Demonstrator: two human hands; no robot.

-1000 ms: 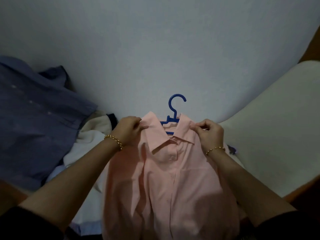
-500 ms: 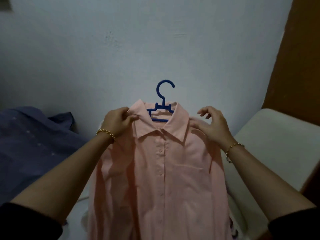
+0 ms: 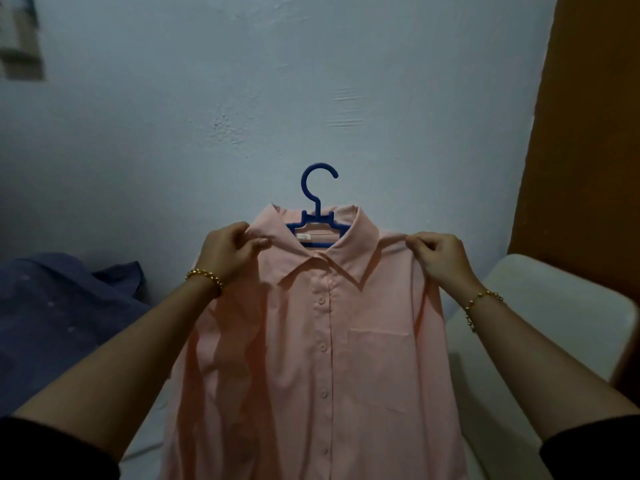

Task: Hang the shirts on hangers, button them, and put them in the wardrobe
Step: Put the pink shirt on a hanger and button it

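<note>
A pink collared shirt (image 3: 322,358) hangs upright in front of me on a blue plastic hanger (image 3: 317,202), whose hook sticks up above the collar. Its front is buttoned down the placket. My left hand (image 3: 230,252) pinches the shirt's left shoulder beside the collar. My right hand (image 3: 440,256) pinches the right shoulder seam. Both hands hold the shirt up in the air before the pale wall.
A dark blue shirt (image 3: 59,327) lies crumpled on the surface at the left. A cream cushioned seat (image 3: 554,313) stands at the right, with a brown wooden panel (image 3: 588,133) behind it. The pale blue wall (image 3: 242,98) fills the background.
Both hands lifted the pink shirt from the pile up to eye level. My right hand, open on the shoulder half a second ago, now pinches the fabric.
</note>
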